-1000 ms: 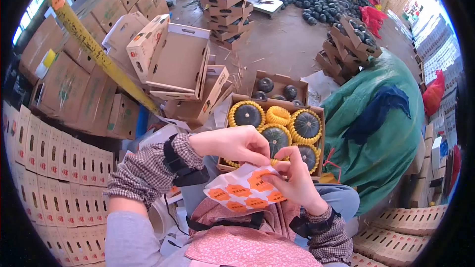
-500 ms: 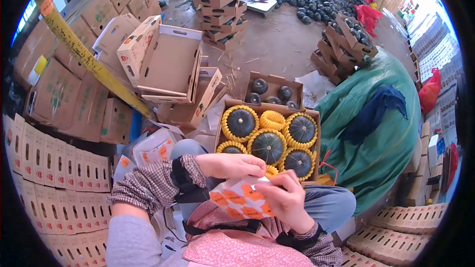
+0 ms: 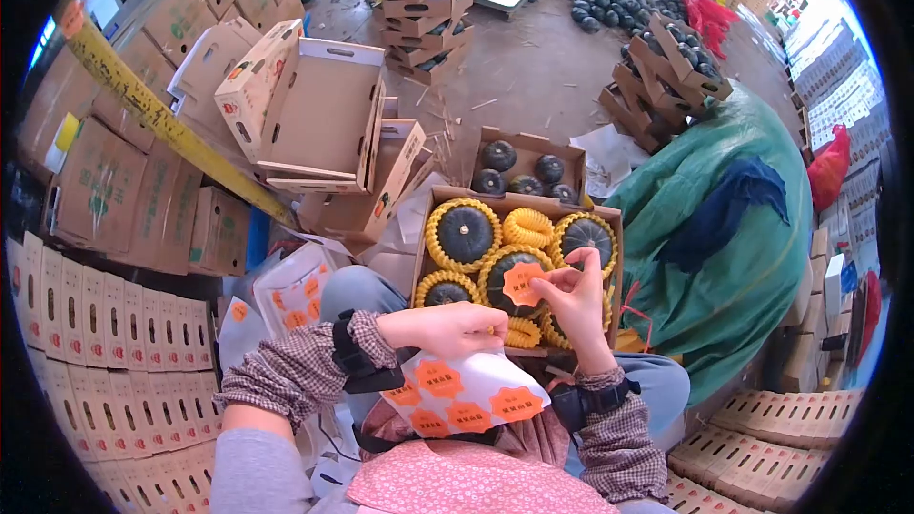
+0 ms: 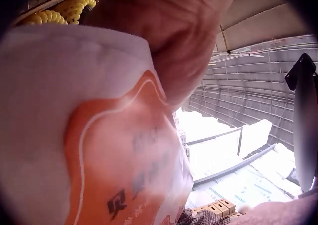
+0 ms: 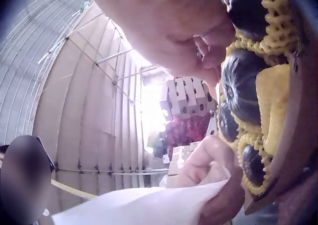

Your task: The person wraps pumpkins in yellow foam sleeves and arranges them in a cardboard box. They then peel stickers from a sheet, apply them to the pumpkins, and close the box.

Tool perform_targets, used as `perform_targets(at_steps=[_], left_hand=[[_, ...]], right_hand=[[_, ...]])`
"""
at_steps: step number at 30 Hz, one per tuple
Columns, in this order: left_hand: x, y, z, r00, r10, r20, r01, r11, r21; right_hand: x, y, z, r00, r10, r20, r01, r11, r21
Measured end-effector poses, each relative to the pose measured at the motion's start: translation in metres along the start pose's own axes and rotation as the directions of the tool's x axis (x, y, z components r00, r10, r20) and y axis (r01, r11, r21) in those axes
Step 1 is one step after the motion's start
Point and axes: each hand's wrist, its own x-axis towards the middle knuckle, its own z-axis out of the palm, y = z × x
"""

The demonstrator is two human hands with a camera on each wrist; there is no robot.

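In the head view my left hand [image 3: 444, 326] grips the edge of a white sheet of orange stickers [image 3: 466, 398], which hangs above my lap. With thumb and fingers, my right hand [image 3: 578, 305] pinches one loose orange sticker [image 3: 522, 284] over the middle pumpkin [image 3: 506, 271]. Dark green pumpkins in yellow foam nets fill the cardboard box [image 3: 421, 257] before me. The left wrist view shows the sheet's printed face [image 4: 129, 150] close up under my hand. From the right wrist view, the sheet's plain white back [image 5: 144, 205] shows below the pumpkins.
A smaller box of bare pumpkins [image 3: 526, 185] stands just behind. Empty cartons [image 3: 319, 119] lean at the left beside a yellow pole [image 3: 171, 109]. A green tarp [image 3: 733, 257] bulges at the right. More sticker sheets [image 3: 290, 290] lie by my left knee.
My right hand has peeled a sticker off the sheet and moved forward and right with it over the box. The left hand keeps the sheet, now slightly lower.
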Motion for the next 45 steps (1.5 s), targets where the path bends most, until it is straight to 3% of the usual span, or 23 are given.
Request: perform_targets(at_steps=[4, 5, 6, 8, 10, 12, 14, 15, 16, 18, 19, 21, 22, 24, 25, 26, 28, 29, 32, 35, 38, 41, 45], left_hand=[[-0.001, 0.004, -0.001, 0.999, -0.026, 0.020, 0.027, 1.000, -0.016], [0.001, 0.003, 0.000, 0.999, -0.026, 0.023, 0.027, 0.999, -0.024], [0.002, 0.003, -0.001, 0.999, -0.022, 0.027, 0.022, 1.000, -0.014], [0.004, 0.003, 0.003, 0.999, -0.016, 0.041, 0.016, 1.000, 0.004], [0.006, 0.005, 0.003, 0.999, -0.020, 0.040, 0.021, 1.000, -0.013], [0.011, 0.004, 0.002, 0.999, 0.044, -0.003, -0.044, 0.999, 0.020], [0.014, 0.016, -0.003, 1.000, 0.012, -0.010, -0.012, 0.999, 0.042], [0.018, 0.013, -0.001, 0.998, 0.050, -0.034, -0.048, 0.998, 0.045], [0.019, 0.009, 0.000, 0.992, 0.052, -0.111, -0.061, 0.995, -0.080], [0.022, 0.005, 0.006, 0.967, 0.031, -0.252, -0.115, 0.939, -0.324], [0.004, 0.037, -0.014, 0.979, -0.165, -0.118, 0.104, 0.907, -0.408], [-0.014, 0.037, -0.021, 0.997, -0.080, -0.001, 0.068, 0.860, -0.505], [-0.019, 0.040, -0.020, 0.995, -0.064, 0.074, 0.093, 0.848, -0.522], [-0.017, 0.024, -0.006, 0.985, -0.117, 0.124, 0.152, 0.932, -0.329], [-0.018, 0.033, -0.001, 0.987, -0.132, 0.087, 0.156, 0.910, -0.385], [-0.018, 0.035, 0.002, 0.994, -0.102, 0.040, 0.110, 0.925, -0.365], [-0.017, 0.037, 0.006, 0.998, -0.036, -0.054, 0.017, 0.948, -0.317], [-0.017, 0.041, 0.008, 0.998, -0.034, -0.058, 0.014, 0.948, -0.318], [-0.013, 0.053, 0.012, 0.999, -0.017, -0.047, 0.000, 0.945, -0.327], [-0.012, 0.050, 0.017, 0.999, 0.017, -0.039, -0.030, 0.941, -0.338], [-0.007, 0.049, 0.018, 0.996, -0.029, 0.078, 0.061, 0.894, -0.445], [0.002, 0.063, 0.017, 0.993, -0.088, 0.077, 0.114, 0.861, -0.496], [0.018, 0.064, 0.032, 0.974, -0.185, -0.128, 0.104, 0.876, -0.472]], right_hand=[[-0.002, -0.001, 0.012, 0.998, -0.043, -0.049, 0.038, 0.995, -0.096], [-0.004, -0.003, 0.013, 0.995, -0.073, -0.062, 0.055, 0.967, -0.250], [-0.005, -0.007, 0.013, 0.982, -0.172, -0.075, 0.113, 0.863, -0.492], [-0.003, -0.016, 0.011, 0.935, -0.354, -0.024, 0.161, 0.484, -0.860], [-0.001, -0.022, 0.006, 0.917, -0.393, -0.070, 0.127, 0.456, -0.881], [-0.020, -0.053, -0.005, 0.992, -0.123, 0.028, 0.109, 0.722, -0.683], [-0.051, -0.079, -0.010, 0.915, -0.082, 0.396, 0.245, 0.892, -0.381], [-0.062, -0.088, -0.013, 0.819, 0.067, 0.570, 0.147, 0.936, -0.321], [-0.071, -0.073, -0.015, 0.816, 0.023, 0.578, 0.134, 0.965, -0.227], [-0.086, -0.064, -0.025, 0.890, 0.068, 0.450, -0.042, 0.997, -0.068], [-0.090, -0.062, -0.031, 0.913, 0.063, 0.404, -0.064, 0.998, -0.011], [-0.098, -0.059, -0.042, 0.954, 0.057, 0.294, -0.096, 0.988, 0.118], [-0.101, -0.057, -0.044, 0.969, 0.061, 0.240, -0.075, 0.996, 0.048], [-0.106, -0.056, -0.044, 0.988, 0.060, 0.144, -0.046, 0.994, -0.097], [-0.110, -0.065, -0.034, 0.979, -0.196, -0.058, 0.142, 0.858, -0.493], [-0.114, -0.072, -0.029, 0.911, -0.410, -0.035, 0.295, 0.710, -0.640], [-0.123, -0.080, -0.023, 0.657, -0.745, 0.120, 0.462, 0.272, -0.844], [-0.127, -0.082, -0.013, 0.730, -0.676, 0.104, 0.494, 0.417, -0.763], [-0.126, -0.071, -0.009, 0.786, -0.611, 0.093, 0.459, 0.475, -0.750], [-0.123, -0.066, -0.011, 0.757, -0.649, 0.074, 0.508, 0.513, -0.692], [-0.126, -0.060, -0.012, 0.768, -0.638, 0.051, 0.523, 0.579, -0.626], [-0.128, -0.056, -0.013, 0.768, -0.638, 0.060, 0.536, 0.588, -0.606], [-0.128, -0.055, -0.007, 0.739, -0.669, 0.077, 0.571, 0.562, -0.599]])
